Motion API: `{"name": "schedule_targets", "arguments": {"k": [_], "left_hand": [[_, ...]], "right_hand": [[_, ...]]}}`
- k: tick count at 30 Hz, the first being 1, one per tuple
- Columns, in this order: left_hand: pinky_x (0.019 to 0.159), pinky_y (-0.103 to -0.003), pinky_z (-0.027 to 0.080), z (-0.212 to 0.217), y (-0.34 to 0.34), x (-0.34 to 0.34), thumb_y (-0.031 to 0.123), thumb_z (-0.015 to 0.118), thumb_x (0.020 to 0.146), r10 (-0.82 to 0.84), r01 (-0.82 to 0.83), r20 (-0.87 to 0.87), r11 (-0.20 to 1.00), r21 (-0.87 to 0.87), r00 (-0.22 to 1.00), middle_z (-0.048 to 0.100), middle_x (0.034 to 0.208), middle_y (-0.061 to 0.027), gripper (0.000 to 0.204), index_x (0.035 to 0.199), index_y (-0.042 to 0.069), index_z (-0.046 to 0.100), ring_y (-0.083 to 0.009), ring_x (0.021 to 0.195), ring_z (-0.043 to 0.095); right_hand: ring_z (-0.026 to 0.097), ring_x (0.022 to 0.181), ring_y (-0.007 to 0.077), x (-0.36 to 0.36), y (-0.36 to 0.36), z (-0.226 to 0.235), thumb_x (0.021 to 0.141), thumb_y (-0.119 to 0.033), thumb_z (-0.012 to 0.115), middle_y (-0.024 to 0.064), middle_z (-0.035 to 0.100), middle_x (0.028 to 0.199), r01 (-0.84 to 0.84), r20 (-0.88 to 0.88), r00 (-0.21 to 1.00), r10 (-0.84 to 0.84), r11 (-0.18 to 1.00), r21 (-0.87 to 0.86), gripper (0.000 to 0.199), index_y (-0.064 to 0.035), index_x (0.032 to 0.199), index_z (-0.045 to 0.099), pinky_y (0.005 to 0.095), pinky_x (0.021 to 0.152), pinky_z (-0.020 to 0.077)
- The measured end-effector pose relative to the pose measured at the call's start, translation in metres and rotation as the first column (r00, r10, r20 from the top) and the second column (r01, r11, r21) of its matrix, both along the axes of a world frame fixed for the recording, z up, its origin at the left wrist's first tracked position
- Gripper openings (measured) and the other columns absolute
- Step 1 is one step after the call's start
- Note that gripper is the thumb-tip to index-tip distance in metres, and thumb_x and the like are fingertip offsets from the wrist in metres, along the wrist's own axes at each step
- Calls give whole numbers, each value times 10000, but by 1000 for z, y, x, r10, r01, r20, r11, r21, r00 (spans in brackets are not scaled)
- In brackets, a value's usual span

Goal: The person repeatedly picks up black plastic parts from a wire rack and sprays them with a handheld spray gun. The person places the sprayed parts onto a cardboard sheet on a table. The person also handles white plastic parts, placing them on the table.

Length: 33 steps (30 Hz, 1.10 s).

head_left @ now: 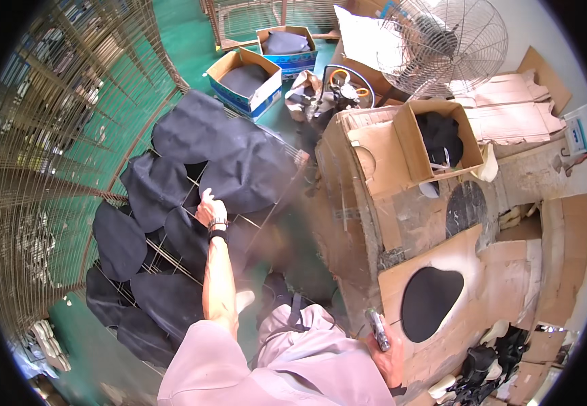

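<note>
My left hand [211, 208] reaches forward over a wire rack, its fingers closed at the edge of a rounded black sheet [249, 166]. Several similar black pieces, such as this one [119, 242], lie spread across the rack, some overlapping. In my right hand [391, 357], down by the workbench's near edge, is a silver metal hand tool [377, 330]; its exact kind is hard to make out. Beside that hand, a single flat black rounded piece [432, 303] rests on a cardboard sheet [391, 287] on the bench.
Tall wire racks [43, 162] stand along the left. Two boxes, one blue-sided [256, 105], hold black pieces at the back. A carton [469, 145] of black pieces sits on the bench [347, 250], near a caged fan [442, 44]. Straps and bundles lie at lower right.
</note>
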State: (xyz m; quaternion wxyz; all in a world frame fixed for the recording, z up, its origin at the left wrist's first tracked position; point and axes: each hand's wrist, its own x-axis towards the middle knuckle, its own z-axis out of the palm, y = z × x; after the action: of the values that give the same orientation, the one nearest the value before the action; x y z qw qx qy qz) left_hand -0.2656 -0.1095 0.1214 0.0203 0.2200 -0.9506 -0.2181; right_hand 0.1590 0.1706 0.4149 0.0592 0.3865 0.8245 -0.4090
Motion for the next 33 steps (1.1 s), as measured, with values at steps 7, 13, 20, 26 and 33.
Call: {"name": "schedule_targets", "arguments": {"k": [7,13,20,26,33], "left_hand": [[866,-487,487,16,43,8,127,635,793,-25,-9,-288,993,-116,957,637,1123,-124,399,1192,142,650,-335,1058,610],[824,-431,527,39,149,7,186,733,753,-324,333,-274,943,-17,905,638,961,-92,319,1070,166,708,-295,953,633],[837,-487,490,-5,209,-30,303,759,792,-316,310,-15,938,-154,949,568,1089,-118,491,1224,143,589,-317,1024,602],[799,-483,485,-15,209,-36,225,686,822,-362,344,-74,922,-177,929,583,1057,-97,330,1139,153,628,-301,1014,607],[872,-502,466,2,214,-8,258,738,778,-503,500,-132,864,-57,854,627,1155,-146,650,1361,98,500,-340,1069,597]], "right_hand": [[658,753,317,12,0,-3,827,-89,688,237,658,884,37,73,997,-40,999,33,490,61,1282,583,374,700,510],[555,686,144,3,-8,1,833,-83,683,138,626,810,68,92,993,-71,997,30,486,23,1299,594,310,652,481],[566,725,143,11,-12,-2,821,-91,682,112,633,818,147,84,986,-145,989,-12,478,10,1282,611,313,673,482],[544,725,111,23,-9,-15,817,-74,683,73,607,802,182,129,976,-176,983,-36,497,-9,1303,606,292,660,471],[542,721,105,18,-1,-25,813,-69,680,48,610,820,124,92,989,-117,989,-80,525,23,1321,584,278,665,474]]}}
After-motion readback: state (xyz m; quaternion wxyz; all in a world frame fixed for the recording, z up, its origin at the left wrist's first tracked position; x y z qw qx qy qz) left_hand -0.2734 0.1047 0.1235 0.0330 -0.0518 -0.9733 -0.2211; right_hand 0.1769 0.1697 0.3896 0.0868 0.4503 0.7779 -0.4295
